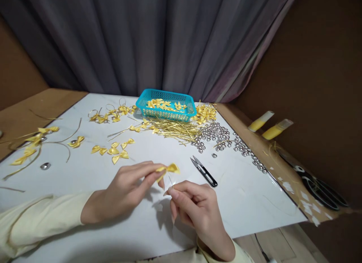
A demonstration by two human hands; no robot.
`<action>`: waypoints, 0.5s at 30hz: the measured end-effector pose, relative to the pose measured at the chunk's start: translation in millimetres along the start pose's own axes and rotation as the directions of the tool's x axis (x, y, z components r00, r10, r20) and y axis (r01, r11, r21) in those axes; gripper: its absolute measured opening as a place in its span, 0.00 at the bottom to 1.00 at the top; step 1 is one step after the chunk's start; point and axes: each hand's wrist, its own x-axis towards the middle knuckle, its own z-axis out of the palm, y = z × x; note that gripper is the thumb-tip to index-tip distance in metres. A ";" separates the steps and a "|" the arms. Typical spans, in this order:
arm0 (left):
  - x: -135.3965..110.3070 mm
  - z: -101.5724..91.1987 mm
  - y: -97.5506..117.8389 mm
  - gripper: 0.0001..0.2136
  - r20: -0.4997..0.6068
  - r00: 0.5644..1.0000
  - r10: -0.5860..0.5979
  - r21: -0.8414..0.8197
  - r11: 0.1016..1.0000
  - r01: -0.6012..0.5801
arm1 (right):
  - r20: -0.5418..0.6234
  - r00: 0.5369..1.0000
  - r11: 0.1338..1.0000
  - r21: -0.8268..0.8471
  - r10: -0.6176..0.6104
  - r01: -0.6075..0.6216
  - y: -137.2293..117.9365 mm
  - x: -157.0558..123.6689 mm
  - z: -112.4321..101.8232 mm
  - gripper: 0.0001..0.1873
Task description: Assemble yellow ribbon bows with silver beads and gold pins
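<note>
My left hand [128, 189] pinches a small yellow ribbon bow [169, 168] between thumb and fingers, just above the white tabletop [246, 202]. My right hand [195, 206] is closed in a pinch right below the bow, holding a thin gold wire [171, 180] that points up toward it. Both hands are near the front middle of the table. Black thread snips [204, 171] lie just right of the bow.
A teal basket [166, 106] of yellow bows stands at the back. Gold wires [172, 130] and silver beads [219, 136] lie before and right of it. Loose bows [113, 149] lie to the left. Two yellow tubes [268, 125] and large scissors [319, 185] sit at the right edge.
</note>
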 end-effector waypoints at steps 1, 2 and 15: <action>3.9 -2.9 0.7 0.09 0.004 0.995 -0.097 -0.005 0.995 0.097 | -0.001 1.000 1.000 0.001 0.010 -0.010 0.3 -0.5 -0.2 0.13; 7.7 -5.6 0.9 0.10 0.010 0.984 -0.178 -0.008 0.984 0.178 | -0.006 1.000 1.000 0.001 0.008 -0.008 0.3 -1.0 -0.5 0.12; 3.4 -11.4 -11.0 0.13 0.251 0.895 0.368 0.170 0.894 -0.415 | 0.010 0.842 0.714 -0.523 -0.540 0.465 -18.8 0.6 -23.3 0.11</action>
